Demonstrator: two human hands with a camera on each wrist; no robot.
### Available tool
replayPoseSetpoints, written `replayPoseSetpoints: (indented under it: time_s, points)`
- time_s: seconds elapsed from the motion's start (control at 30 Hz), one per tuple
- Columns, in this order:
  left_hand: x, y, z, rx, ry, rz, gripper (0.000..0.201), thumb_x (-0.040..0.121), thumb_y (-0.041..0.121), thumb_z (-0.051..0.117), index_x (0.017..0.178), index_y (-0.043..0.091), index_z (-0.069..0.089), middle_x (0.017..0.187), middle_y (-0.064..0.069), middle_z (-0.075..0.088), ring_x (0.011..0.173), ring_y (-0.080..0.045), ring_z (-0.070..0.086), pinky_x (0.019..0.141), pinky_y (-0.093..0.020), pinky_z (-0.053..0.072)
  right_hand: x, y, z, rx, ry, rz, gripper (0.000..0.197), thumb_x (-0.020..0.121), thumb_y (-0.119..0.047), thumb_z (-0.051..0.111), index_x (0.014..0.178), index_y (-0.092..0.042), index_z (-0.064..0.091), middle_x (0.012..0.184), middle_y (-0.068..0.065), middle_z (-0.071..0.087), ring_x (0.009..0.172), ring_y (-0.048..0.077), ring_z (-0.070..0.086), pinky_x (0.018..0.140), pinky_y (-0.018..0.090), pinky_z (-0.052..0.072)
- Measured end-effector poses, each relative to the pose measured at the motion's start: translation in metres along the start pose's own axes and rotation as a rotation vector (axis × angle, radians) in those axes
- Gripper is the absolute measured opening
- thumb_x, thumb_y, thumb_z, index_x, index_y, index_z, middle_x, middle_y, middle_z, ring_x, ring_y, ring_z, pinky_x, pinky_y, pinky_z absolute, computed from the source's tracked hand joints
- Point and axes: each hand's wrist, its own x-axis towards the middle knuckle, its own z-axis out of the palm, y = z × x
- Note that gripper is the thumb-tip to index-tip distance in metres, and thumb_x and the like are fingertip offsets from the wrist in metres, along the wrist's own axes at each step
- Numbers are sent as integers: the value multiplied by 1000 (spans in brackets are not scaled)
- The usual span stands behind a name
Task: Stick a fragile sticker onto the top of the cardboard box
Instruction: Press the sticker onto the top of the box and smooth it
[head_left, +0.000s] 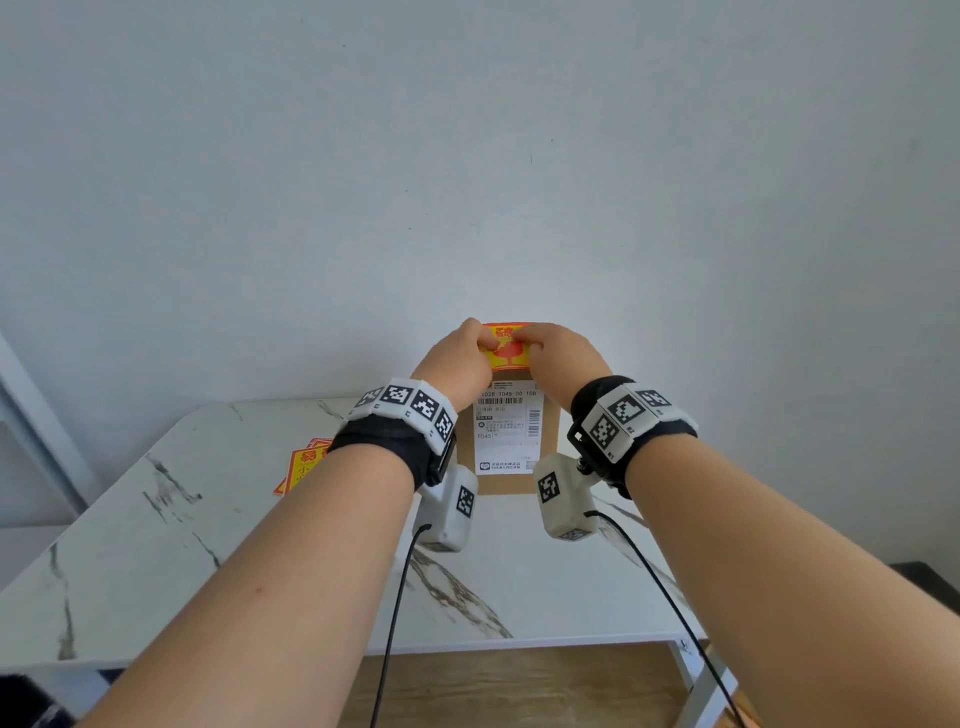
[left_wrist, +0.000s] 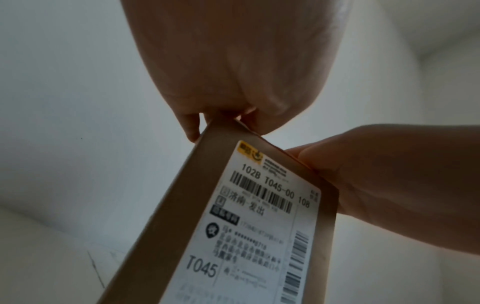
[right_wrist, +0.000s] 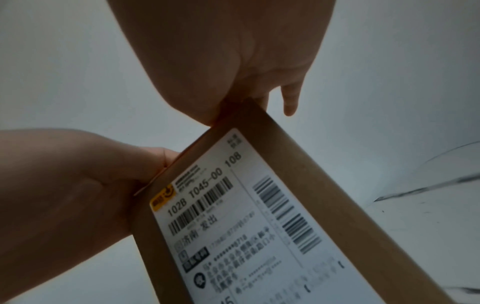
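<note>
A white marbled bench (head_left: 156, 545) carries a stack of spare red-and-yellow stickers (head_left: 304, 467) at its left. Farther back a cardboard box (head_left: 548, 447) stands upright, shipping label (head_left: 506, 428) facing the camera. On its top lies the fragile sticker (head_left: 506, 347); the left hand (head_left: 460, 364) and right hand (head_left: 563, 361) press it down, fingers bent over the box's top edge. A pale wall (head_left: 467, 156) rises behind.

White marble-patterned surface (head_left: 156, 545) standing against pale wall (head_left: 467, 156); spare yellow-red stickers (head_left: 301, 467) lying at its left; wooden floor (head_left: 519, 686) showing beneath.
</note>
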Motion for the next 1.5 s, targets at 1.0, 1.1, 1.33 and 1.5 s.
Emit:
replayPoseSetpoints:
  time_s: [1.0,1.1,1.33,1.5]
  points:
    - [9,-10,6,193,-109,58,55,104,38,21,155,17,19,164,1,13,153,-14,6,125,-36,9,5,7,13,257,30,195,46,97,-25,26,139,-16,41,137,14,51,121,33,52,102,44,42]
    - [11,-9,6,192,-156,40,59,104,41,21,156,16,14,165,0,6,153,-16,-1,124,-34,3,3,9,11,357,0,178,52,101,-32,32,150,-14,28,146,11,46,129,28,49,100,35,39]
    - [1,-8,3,231,-160,33,64,101,48,22,157,19,8,165,3,0,153,-16,-6,125,-37,2,-3,12,11,452,-2,145,54,104,-28,31,155,-15,18,156,7,35,136,23,42,102,28,34]
    - [-7,-8,3,110,-164,15,66,99,50,29,156,26,9,165,11,-1,153,-16,9,122,-36,15,-10,14,9,529,-17,114,48,104,-22,32,151,-18,28,144,8,47,111,19,55,85,26,45]
